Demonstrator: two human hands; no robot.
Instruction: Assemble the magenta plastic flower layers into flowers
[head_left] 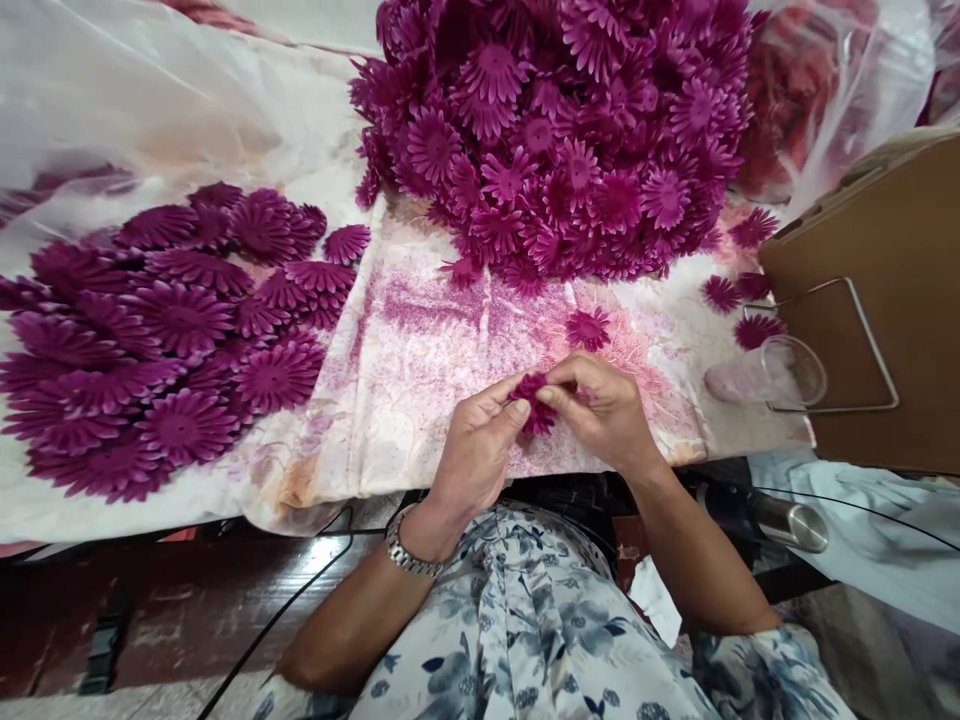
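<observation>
Between my two hands, just above the front edge of the cloth-covered table, is a small magenta artificial flower (538,418). My left hand (482,432) pinches its left side between thumb and fingers. On the other side, my right hand (601,402) pinches the flower's petals near the top; the fingertips hide part of it. A loose magenta flower head (588,328) lies on the cloth just beyond my right hand. Farther back rises a large heap of small magenta flowers (555,150). At the left, wide flat magenta petal layers (184,320) lie in an overlapping pile.
A clear plastic cup (769,372) lies on its side at the right, by a bent metal wire stand (874,340) and a cardboard box (870,300). Several loose flowers (721,293) lie near the box. Clear plastic bags (862,90) stand behind. Pink dust stains the cloth (420,360).
</observation>
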